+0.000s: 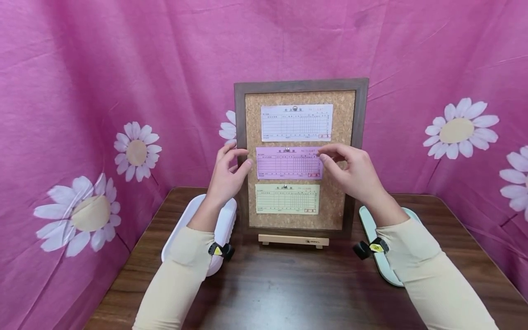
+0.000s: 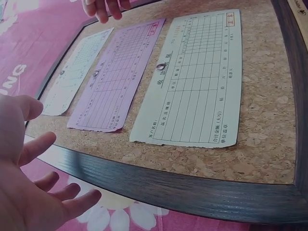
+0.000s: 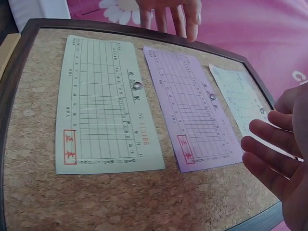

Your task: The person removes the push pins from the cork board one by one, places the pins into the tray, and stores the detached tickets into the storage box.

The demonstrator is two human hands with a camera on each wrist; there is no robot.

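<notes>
A cork board point(image 1: 334, 201) in a dark wooden frame stands upright, with three printed receipt slips pinned in a column. The top white slip point(image 1: 278, 126), the middle purple slip point(image 1: 274, 166) and the lowest pale green slip point(image 1: 272, 201) each carry a round metal pushpin point(image 2: 161, 67) near the upper edge. My left hand point(image 1: 227, 176) is at the frame's left side, thumb and fingers apart and holding nothing. By the purple slip's right edge is my right hand point(image 1: 356, 172). In the right wrist view its fingers point(image 3: 274, 144) are loosely bent and grip nothing.
A small wooden easel point(image 1: 284, 239) supports the board on the brown table point(image 1: 268, 293). Under the left forearm lies a white tray point(image 1: 194, 206); a mint green tray point(image 1: 389, 272) lies under the right. Behind hangs a pink curtain point(image 1: 185, 46) with daisies.
</notes>
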